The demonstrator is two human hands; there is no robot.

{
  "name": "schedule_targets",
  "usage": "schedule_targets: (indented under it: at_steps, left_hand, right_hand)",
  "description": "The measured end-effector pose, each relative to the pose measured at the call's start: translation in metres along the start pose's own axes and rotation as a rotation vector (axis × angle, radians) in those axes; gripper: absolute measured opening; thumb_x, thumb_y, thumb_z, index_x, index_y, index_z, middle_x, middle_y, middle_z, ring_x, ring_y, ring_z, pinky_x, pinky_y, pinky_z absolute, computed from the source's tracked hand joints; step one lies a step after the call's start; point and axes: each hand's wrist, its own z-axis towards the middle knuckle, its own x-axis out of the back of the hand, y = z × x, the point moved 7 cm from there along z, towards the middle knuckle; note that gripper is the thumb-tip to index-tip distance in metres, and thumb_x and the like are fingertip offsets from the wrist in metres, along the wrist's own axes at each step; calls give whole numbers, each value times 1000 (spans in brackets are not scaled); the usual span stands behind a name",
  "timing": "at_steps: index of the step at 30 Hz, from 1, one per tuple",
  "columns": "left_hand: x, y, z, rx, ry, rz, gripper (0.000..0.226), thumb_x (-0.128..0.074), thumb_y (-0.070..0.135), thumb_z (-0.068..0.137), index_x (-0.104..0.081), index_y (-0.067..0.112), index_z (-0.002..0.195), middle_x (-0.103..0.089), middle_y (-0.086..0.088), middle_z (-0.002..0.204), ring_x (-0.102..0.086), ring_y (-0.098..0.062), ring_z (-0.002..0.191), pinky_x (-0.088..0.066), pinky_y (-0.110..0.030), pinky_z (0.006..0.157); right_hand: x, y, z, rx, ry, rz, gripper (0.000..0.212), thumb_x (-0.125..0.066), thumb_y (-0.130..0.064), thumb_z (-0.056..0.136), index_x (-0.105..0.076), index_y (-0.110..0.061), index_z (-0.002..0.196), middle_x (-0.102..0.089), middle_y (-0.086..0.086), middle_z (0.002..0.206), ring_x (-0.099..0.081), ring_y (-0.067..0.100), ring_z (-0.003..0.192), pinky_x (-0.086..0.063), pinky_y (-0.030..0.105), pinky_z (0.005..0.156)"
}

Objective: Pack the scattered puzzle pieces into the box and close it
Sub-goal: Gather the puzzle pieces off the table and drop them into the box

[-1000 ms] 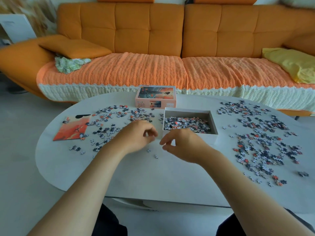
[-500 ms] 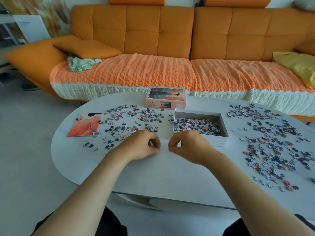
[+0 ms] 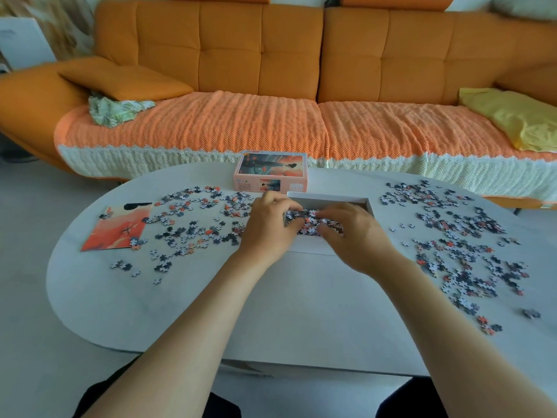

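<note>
The open white box [image 3: 331, 200] sits mid-table, partly filled with puzzle pieces [image 3: 310, 220]. My left hand [image 3: 268, 224] and my right hand [image 3: 352, 233] are both over the box's near side, fingers curled among the pieces inside. Whether they still grip pieces cannot be told. The box's pink lid [image 3: 271, 173] with the picture lies just behind. Loose pieces are scattered left of the box [image 3: 193, 218] and in a larger spread on the right [image 3: 458, 242].
The white oval table [image 3: 301, 312] holds an orange picture sheet [image 3: 117, 227] at its left end. Behind it stands an orange sofa [image 3: 271, 55] with a knitted cover, a yellow cloth [image 3: 518, 116] and a patterned cloth [image 3: 114, 110].
Both hands moved from the table in front of the box forward into the box, carrying the small pieces picked up there. The camera leaned closer.
</note>
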Motion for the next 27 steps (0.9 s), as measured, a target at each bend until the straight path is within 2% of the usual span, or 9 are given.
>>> schedule_targets:
  at_steps: [2,4,10,15,17,20,23,25,27]
  left_hand:
    - [-8,-6,0,114,-48,-15,34,-63,36,91,-60,22,122,-46,0,122,-47,-15,111,-32,-21,87]
    - [-12,-8,-2,168,-83,-28,41,-57,40,94,-50,23,131,-44,-1,129,-48,-13,110,-33,-22,85]
    - [-20,0,-11,116,-242,-141,52,-53,47,94,-37,35,142,-39,9,148,-40,-12,133,-38,-37,106]
    - [-4,-13,-22,61,-251,-56,53,-47,46,98,-31,33,146,-39,10,149,-40,-11,134,-37,-37,108]
    - [15,-23,-28,28,-199,39,51,-46,44,99,-33,29,146,-41,7,148,-40,-13,133,-35,-36,108]
    - [48,-40,-37,-18,-93,179,50,-47,43,98,-40,23,143,-49,2,141,-44,-18,128,-35,-36,104]
    - [71,-72,-51,47,-110,367,59,-41,53,97,-34,23,147,-38,2,151,-31,-21,140,-23,-39,113]
    - [83,-98,-63,147,-186,500,70,-31,65,94,-21,26,152,-19,0,161,-12,-22,148,-8,-44,119]
    - [96,-125,-75,282,-248,602,81,-21,78,87,-6,34,154,3,2,164,8,-23,149,9,-52,117]
  right_hand:
    - [-11,-3,-3,35,-111,-37,40,-54,-40,95,-58,-27,132,-54,-2,139,-47,22,129,-37,42,108]
    - [-17,-2,-6,45,-191,-84,46,-45,-42,99,-45,-31,143,-40,-2,152,-33,21,141,-24,41,116]
    - [-12,21,-5,-33,-259,-188,49,-35,-47,100,-35,-35,148,-26,-3,158,-16,18,148,-13,44,119]
    - [-3,1,-2,24,-147,-183,50,-43,-44,97,-40,-30,145,-33,-2,155,-23,20,145,-15,48,119]
    - [-5,-24,-1,90,-116,-138,50,-44,-43,97,-40,-29,145,-33,0,154,-26,22,144,-18,45,119]
    - [-21,-73,-2,197,-167,-97,53,-47,-41,97,-36,-28,147,-31,0,155,-26,22,143,-21,40,117]
    - [-47,-113,-2,261,-231,-73,55,-48,-40,97,-34,-27,148,-29,1,156,-24,22,144,-23,40,116]
    - [-66,-128,3,248,-281,-65,55,-47,-42,98,-33,-27,149,-26,2,157,-24,23,145,-24,41,116]
    - [-87,-138,10,213,-339,-70,56,-44,-44,98,-30,-26,149,-23,2,158,-21,24,145,-23,42,117]
